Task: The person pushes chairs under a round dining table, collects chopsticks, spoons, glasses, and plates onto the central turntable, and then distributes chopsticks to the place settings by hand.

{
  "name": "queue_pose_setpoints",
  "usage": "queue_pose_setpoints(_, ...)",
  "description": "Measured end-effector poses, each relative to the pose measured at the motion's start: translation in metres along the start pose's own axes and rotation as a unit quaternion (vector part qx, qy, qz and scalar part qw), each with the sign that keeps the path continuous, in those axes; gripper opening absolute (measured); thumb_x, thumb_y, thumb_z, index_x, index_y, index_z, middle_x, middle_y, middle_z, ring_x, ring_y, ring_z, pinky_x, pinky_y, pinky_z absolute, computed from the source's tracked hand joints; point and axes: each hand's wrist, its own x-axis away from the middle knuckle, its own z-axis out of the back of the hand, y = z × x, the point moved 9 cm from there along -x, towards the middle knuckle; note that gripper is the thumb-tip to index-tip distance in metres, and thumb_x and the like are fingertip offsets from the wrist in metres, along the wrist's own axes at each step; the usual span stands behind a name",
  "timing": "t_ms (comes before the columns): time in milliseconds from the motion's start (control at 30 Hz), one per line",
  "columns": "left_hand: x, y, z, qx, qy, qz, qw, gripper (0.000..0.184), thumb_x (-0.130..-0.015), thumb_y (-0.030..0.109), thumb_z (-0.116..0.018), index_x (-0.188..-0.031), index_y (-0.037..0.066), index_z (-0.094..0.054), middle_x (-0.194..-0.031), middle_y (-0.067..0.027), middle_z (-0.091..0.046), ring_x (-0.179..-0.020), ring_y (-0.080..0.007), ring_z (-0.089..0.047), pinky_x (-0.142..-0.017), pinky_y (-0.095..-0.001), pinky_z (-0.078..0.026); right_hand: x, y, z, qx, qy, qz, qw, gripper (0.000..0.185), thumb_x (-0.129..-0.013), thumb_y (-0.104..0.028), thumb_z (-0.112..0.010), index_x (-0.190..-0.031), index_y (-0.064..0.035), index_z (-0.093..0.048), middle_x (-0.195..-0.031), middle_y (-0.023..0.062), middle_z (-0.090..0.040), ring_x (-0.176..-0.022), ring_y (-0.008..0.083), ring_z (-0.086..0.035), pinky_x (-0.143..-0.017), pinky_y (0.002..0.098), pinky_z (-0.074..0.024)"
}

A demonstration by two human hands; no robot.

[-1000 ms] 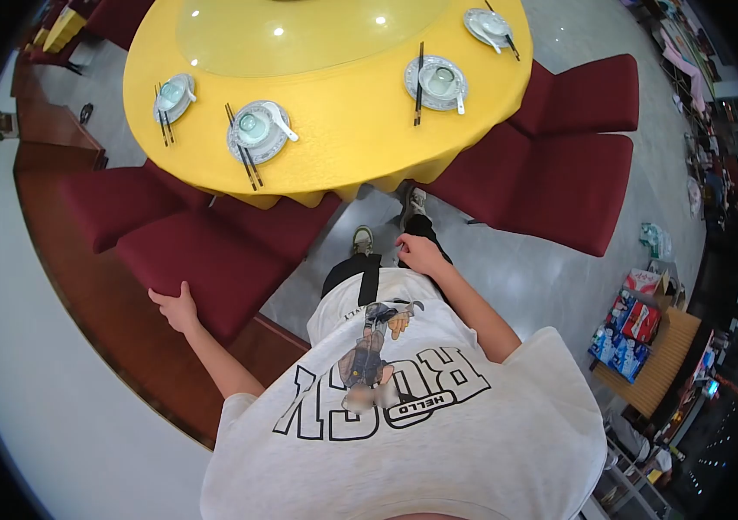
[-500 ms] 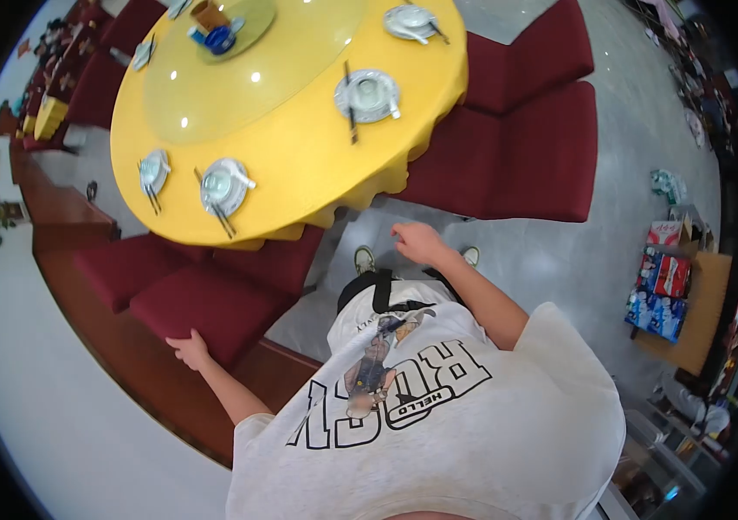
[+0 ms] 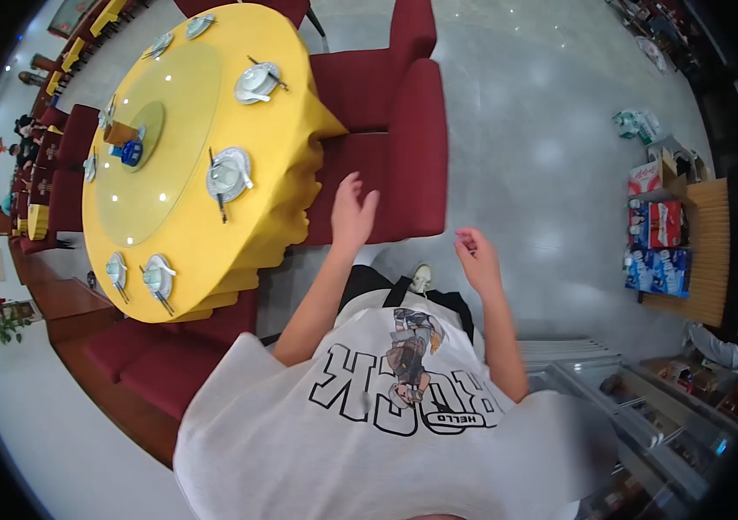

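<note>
Bare and raised, my left hand [image 3: 353, 212] has its fingers apart. It overlaps the seat of a dark red upholstered chair [image 3: 421, 165]; whether it touches the seat I cannot tell. My right hand [image 3: 478, 258] is off the corner of the chair's backrest, fingers loosely bent and apart, with nothing in it. The chair faces a round table with a yellow tablecloth [image 3: 287, 143]. On the cloth nearest my left hand is a place setting with a plate [image 3: 229, 175], a bowl, a white spoon and chopsticks [image 3: 220, 198].
A second red chair [image 3: 412, 35] adjoins the first. More red chairs [image 3: 165, 377] stand at the table's lower left. A glass turntable [image 3: 187, 95] holds a blue container [image 3: 131, 153]. Boxes and packs [image 3: 659, 247] are stacked at the right, by glass-topped cabinets [image 3: 594, 381].
My view has turned right and I have stepped nearer the right-hand chairs. My left hand has left the lower-left chair and come up in front of me. My right hand has shifted right.
</note>
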Motion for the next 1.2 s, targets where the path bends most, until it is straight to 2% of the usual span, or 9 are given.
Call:
queue_pose_setpoints(167, -0.031, 0.100, -0.106, -0.136, -0.120, -0.014, 0.983, 0.091, -0.078, 0.045, -0.066, -0.143, 0.001, -0.020, -0.134, -0.0294, -0.040, -0.120, -0.0429, -0.045, -0.097, -0.0469, -0.041, -0.021, 0.002, 0.067, -0.048, 0.067, -0.014, 0.997, 0.017, -0.083, -0.002, -0.061, -0.100, -0.0024, -0.062, -0.078, -0.0010, -0.059, -0.069, 0.0063, -0.054, -0.062, 0.0214, -0.0439)
queue_pose_setpoints(233, -0.035, 0.107, -0.126, -0.249, -0.099, -0.022, 0.963, 0.098, -0.071, 0.034, -0.074, -0.144, 0.003, -0.017, -0.139, -0.0307, -0.034, -0.124, -0.0444, -0.042, -0.098, -0.0460, -0.041, -0.044, -0.006, 0.071, -0.049, 0.053, -0.023, 0.997, 0.017, -0.083, -0.002, -0.061, -0.100, -0.0022, -0.062, -0.078, -0.0011, -0.059, -0.069, 0.0060, -0.053, -0.062, 0.0216, -0.0440)
queue_pose_setpoints(333, -0.037, 0.107, -0.132, -0.242, -0.097, -0.031, 0.965, 0.099, -0.069, 0.021, -0.076, -0.145, 0.003, -0.016, -0.139, -0.0339, -0.030, -0.125, -0.0470, -0.038, -0.099, -0.0478, -0.039, -0.090, -0.028, 0.075, 0.004, 0.008, -0.025, 1.000, 0.017, -0.082, -0.002, -0.061, -0.099, -0.0019, -0.062, -0.075, -0.0002, -0.059, -0.066, 0.0058, -0.052, -0.060, 0.0218, -0.0440)
queue_pose_setpoints(433, -0.041, 0.108, -0.129, -0.212, -0.100, -0.024, 0.972, 0.099, -0.065, 0.010, -0.075, -0.145, 0.004, -0.018, -0.139, -0.0319, -0.031, -0.125, -0.0454, -0.039, -0.101, -0.0466, -0.038, -0.150, -0.052, 0.081, 0.112, -0.044, 0.039, 0.992, 0.026, -0.077, -0.003, -0.063, -0.103, -0.0053, -0.062, -0.083, 0.0077, -0.062, -0.073, 0.0169, -0.059, -0.065, 0.0273, -0.0475)
queue_pose_setpoints(533, -0.045, 0.109, -0.123, -0.189, -0.091, -0.009, 0.978, 0.088, -0.070, 0.007, -0.068, -0.144, 0.005, -0.022, -0.140, -0.0300, -0.031, -0.126, -0.0434, -0.039, -0.101, -0.0469, -0.038, -0.216, -0.098, 0.066, 0.299, -0.084, 0.233, 0.921, 0.045, -0.072, -0.005, -0.068, -0.115, -0.0116, -0.057, -0.105, 0.0107, -0.058, -0.096, 0.0256, -0.057, -0.079, 0.0369, -0.0469)
queue_pose_setpoints(600, -0.049, 0.100, -0.123, -0.196, -0.059, 0.008, 0.979, 0.087, -0.068, 0.006, -0.069, -0.144, 0.006, -0.025, -0.141, -0.0274, -0.032, -0.126, -0.0421, -0.040, -0.101, -0.0463, -0.038, -0.244, -0.139, 0.032, 0.429, -0.157, 0.370, 0.809, 0.065, -0.068, -0.008, -0.072, -0.128, -0.0177, -0.050, -0.129, 0.0099, -0.047, -0.121, 0.0302, -0.043, -0.094, 0.0462, -0.0392)
queue_pose_setpoints(733, -0.038, 0.109, -0.119, -0.307, 0.020, 0.079, 0.948, 0.064, -0.079, 0.010, -0.054, -0.141, 0.016, -0.038, -0.136, -0.0200, -0.042, -0.122, -0.0353, -0.046, -0.095, -0.0450, -0.040, -0.266, -0.161, -0.028, 0.493, -0.343, 0.471, 0.646, 0.074, -0.064, -0.010, -0.075, -0.132, -0.0198, -0.048, -0.141, 0.0075, -0.039, -0.131, 0.0306, -0.034, -0.105, 0.0502, -0.0296)
queue_pose_setpoints(900, -0.037, 0.120, -0.111, -0.361, 0.120, 0.138, 0.915, 0.056, -0.082, 0.016, -0.050, -0.137, 0.016, -0.044, -0.129, -0.0169, -0.050, -0.114, -0.0309, -0.052, -0.091, -0.0439, -0.042, -0.282, -0.152, -0.056, 0.433, -0.405, 0.564, 0.575, 0.073, -0.060, -0.011, -0.077, -0.128, -0.0163, -0.051, -0.134, 0.0077, -0.046, -0.128, 0.0282, -0.038, -0.106, 0.0513, -0.0284)
queue_pose_setpoints(1200, -0.031, 0.119, -0.105, -0.385, 0.206, 0.156, 0.886, 0.047, -0.080, 0.019, -0.054, -0.126, 0.013, -0.054, -0.118, -0.0093, -0.060, -0.104, -0.0247, -0.060, -0.085, -0.0378, -0.048, -0.288, -0.139, -0.062, 0.349, -0.412, 0.639, 0.548, 0.068, -0.054, -0.013, -0.078, -0.119, -0.0135, -0.056, -0.121, 0.0072, -0.053, -0.118, 0.0264, -0.046, -0.103, 0.0494, -0.0308)
